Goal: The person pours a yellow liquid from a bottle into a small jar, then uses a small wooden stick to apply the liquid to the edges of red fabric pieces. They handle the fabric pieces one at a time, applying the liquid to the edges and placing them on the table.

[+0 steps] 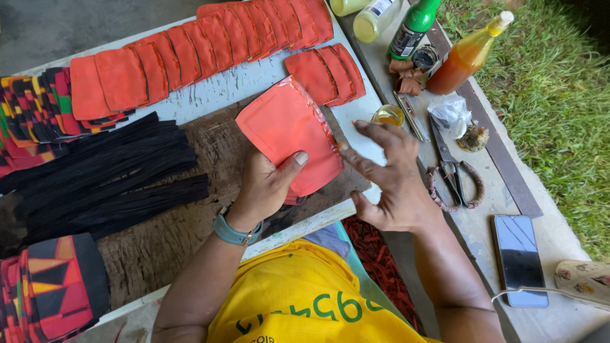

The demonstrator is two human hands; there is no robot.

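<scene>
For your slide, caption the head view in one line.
Left hand holds an orange leather piece while right-hand fingertips press its edge, scissors lying nearby.

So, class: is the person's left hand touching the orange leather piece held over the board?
Touching. The head view shows the left hand gripping the orange leather piece, thumb pressed flat on its face, fingers hidden behind it.

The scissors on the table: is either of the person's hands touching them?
No. The scissors lie apart on the table, while the left hand holds the orange piece and the right hand touches its edge.
</scene>
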